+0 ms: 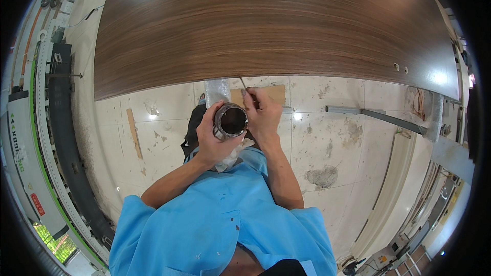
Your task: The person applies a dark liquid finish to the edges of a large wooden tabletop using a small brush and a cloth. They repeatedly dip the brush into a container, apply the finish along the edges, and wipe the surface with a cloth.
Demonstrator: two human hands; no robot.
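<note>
Gripping round metal can [230, 121], both hands; left hand [212, 138], right hand [262, 115]

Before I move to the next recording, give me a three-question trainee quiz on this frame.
1. True or false: the left hand grips a round can with its open mouth toward the camera.
2. What does the right hand hold? A) a thin stick B) a hammer C) a tape measure
3. Fill in: beyond the hands lies a large brown ____ panel.

Key: 1 true; 2 A; 3 wood-grain.
</note>
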